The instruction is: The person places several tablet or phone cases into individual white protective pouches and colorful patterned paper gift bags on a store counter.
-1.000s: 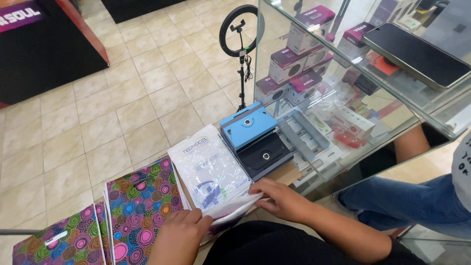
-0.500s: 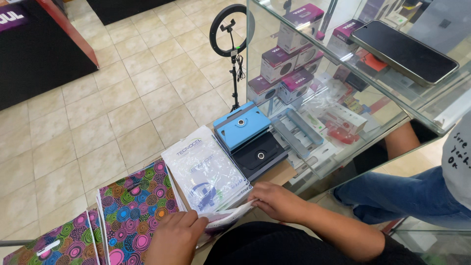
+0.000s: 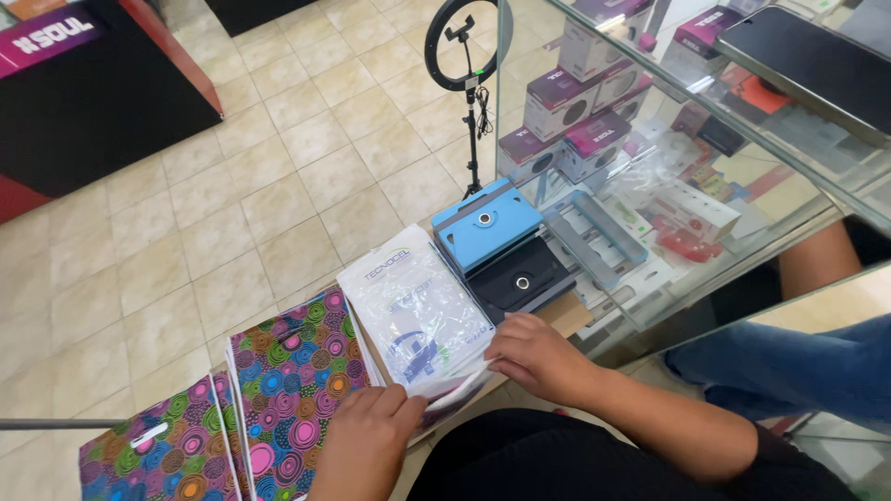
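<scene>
Two hands are on one thing here: a clear plastic packet with something blue and white inside it. The packet lies flat on top of a pile of packets like it, near the person's lap.

The left hand is down at the near edge of the pile. Its fingers are bent, and the tips press on that edge, where a few white sheets curl up. The right hand is half closed. Its fingertips pinch the near right corner of the pile.

So the top packet is not lifted off; it lies on the pile. Only the near edge is raised a little. I think the hands are in the middle of sorting through the pile, and nothing has been pulled out yet.

Beside the pile on the left lie bright bags with round patterns. Behind the pile sit a blue case and a black case, touching each other. A ring light on a stand is on the tiled floor. On the right is a glass showcase full of boxes.
</scene>
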